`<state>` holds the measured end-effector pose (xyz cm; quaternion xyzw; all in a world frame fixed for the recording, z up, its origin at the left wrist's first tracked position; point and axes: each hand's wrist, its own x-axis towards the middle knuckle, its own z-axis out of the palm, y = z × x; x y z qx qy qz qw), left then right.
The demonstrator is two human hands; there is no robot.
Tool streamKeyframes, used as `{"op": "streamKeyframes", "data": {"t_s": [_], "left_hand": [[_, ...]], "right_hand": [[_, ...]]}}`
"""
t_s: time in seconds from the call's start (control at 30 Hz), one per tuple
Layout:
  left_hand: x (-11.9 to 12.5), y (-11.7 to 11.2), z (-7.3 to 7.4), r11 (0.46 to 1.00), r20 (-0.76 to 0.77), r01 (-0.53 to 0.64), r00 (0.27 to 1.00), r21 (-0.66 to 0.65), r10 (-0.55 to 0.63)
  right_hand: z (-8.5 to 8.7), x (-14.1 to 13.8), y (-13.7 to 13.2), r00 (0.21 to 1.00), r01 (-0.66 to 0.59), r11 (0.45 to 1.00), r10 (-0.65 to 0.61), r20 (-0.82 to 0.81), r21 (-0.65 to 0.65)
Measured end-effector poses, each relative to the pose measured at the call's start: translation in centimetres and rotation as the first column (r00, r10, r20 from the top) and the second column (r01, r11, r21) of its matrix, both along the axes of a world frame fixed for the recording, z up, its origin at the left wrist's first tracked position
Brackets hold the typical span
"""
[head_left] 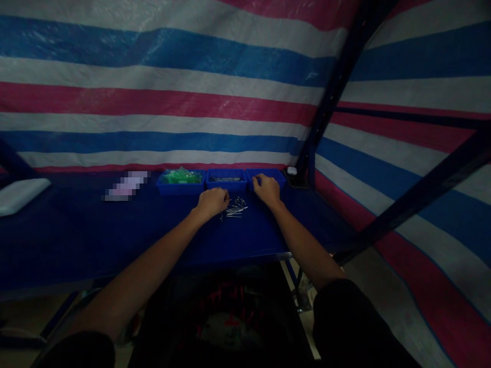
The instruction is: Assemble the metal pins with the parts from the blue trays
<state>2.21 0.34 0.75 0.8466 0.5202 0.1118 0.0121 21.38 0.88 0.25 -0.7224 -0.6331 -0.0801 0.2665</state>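
On the blue tabletop lies a loose pile of small, thin metal pieces (236, 208), perhaps screws or pins; their exact kind is too small to make out. My left hand (213, 202) is at the pile's left edge, fingers closed in a pinch, and whatever is in them is hidden. Over the front edge of the right blue bin (278, 177) is my right hand (267, 190), its fingers curled together, with their contents not visible. Between the hands, behind the pile, stands the middle blue bin (226, 186), holding similar slim metal pieces.
A left blue bin (180, 191) contains green plastic-wrapped items (182, 176). A dark flat object with a small white case (292, 170) on it sits at the back right. A white object (23, 195) lies far left. Striped sheeting (172, 102) and a dark metal frame post (333, 82) enclose the table.
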Motion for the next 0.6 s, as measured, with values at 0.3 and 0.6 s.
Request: {"op": "streamKeyframes", "data": {"t_s": [0.3, 0.6], "left_hand": [[-2.0, 1.5, -0.8, 0.995, 0.073, -0.001, 0.997, -0.099, 0.009], [-1.8, 1.7, -0.7, 0.984, 0.147, -0.007, 0.989, -0.176, 0.033]], "right_hand": [[0.2, -4.1, -1.8, 0.879, -0.43, 0.895, 0.445, 0.173, -0.117], [-0.8, -4.2, -1.3, 0.807, -0.512, 0.825, 0.558, 0.195, -0.241]]}}
